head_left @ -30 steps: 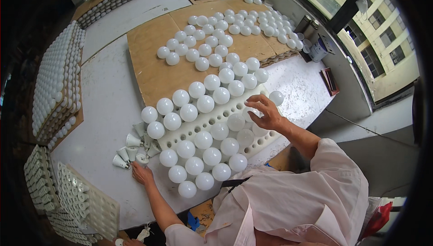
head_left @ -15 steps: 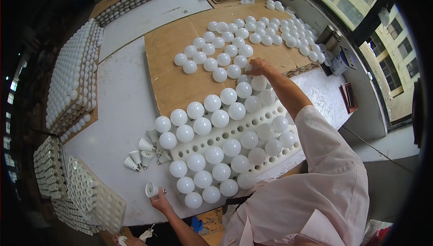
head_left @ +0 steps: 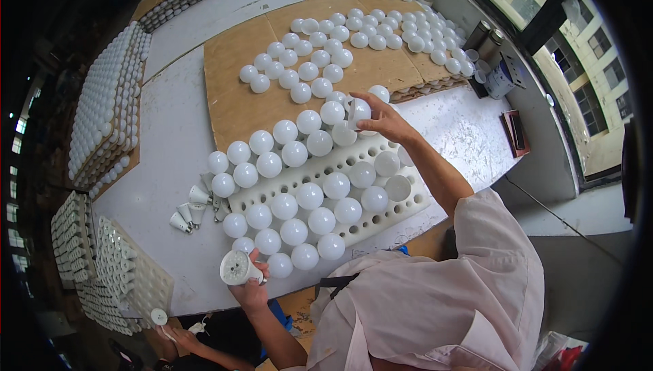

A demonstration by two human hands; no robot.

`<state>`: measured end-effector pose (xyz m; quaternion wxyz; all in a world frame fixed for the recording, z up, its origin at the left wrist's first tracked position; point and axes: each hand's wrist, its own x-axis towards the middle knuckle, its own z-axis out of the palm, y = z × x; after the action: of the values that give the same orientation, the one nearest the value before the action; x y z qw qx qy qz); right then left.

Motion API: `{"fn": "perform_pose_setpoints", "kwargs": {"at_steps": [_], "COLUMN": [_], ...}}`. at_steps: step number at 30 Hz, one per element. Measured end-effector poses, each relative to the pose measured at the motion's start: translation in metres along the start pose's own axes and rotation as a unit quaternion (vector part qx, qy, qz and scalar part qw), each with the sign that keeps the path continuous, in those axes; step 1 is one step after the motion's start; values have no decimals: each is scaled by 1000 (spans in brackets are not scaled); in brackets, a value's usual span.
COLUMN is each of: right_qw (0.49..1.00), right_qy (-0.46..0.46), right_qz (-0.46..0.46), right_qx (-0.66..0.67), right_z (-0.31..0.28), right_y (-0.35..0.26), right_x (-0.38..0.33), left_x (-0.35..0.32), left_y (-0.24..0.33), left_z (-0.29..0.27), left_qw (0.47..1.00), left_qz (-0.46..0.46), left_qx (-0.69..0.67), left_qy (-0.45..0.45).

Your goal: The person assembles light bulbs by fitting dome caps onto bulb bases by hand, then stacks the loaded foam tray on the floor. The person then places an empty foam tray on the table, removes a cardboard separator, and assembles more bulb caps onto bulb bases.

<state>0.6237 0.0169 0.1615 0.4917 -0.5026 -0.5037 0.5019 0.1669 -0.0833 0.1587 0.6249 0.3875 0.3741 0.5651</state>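
My left hand (head_left: pixel 253 292) grips a white bulb base (head_left: pixel 235 268) at the near edge of the table, its round face with small dots turned up. In my right hand (head_left: pixel 386 123) is a white bulb cover (head_left: pixel 359 111), pinched between thumb and fingers above the far right end of a foam rack. That white foam rack (head_left: pixel 317 169) bears rows of round holes, with frosted bulbs (head_left: pixel 294 153) standing in them. Left of the rack lie several loose bulb bases (head_left: pixel 181 219) on their sides.
Many loose white covers (head_left: pixel 300 92) lie on cardboard (head_left: pixel 231 102). Stacked trays of bulbs (head_left: pixel 105 106) stand at left, beside racks of bases (head_left: pixel 117 262). At lower left, another person's hand (head_left: pixel 178 335) is near a base (head_left: pixel 158 316). Metal flasks (head_left: pixel 490 44) stand by the window.
My right hand has come nearer from the cardboard, now with a cover. My left hand has lifted the base up toward me. The view has shifted; the other person's hand has risen toward the racks.
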Motion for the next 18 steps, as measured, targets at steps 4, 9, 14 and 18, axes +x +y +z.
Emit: {"fn": "perform_pose_setpoints", "kwargs": {"at_steps": [4,9,14,18], "right_qw": [957,918,906,908], "right_qy": [-107,-124,-169,-189], "right_qz": [37,55,49,36], "right_qx": [269,372,385,373], "right_z": [67,115,134,147], "right_y": [-2,7,-5,-9], "right_x": [-60,-103,-116,-119], "left_x": [10,6,-11,-22], "left_y": [-17,-33,-30,-25], "left_z": [74,102,96,93], "left_qw": [984,966,966,970], "left_qz": [-47,-75,-100,-105], "left_qx": [-14,16,-4,11], "left_qy": [-170,-247,-236,-217]}}
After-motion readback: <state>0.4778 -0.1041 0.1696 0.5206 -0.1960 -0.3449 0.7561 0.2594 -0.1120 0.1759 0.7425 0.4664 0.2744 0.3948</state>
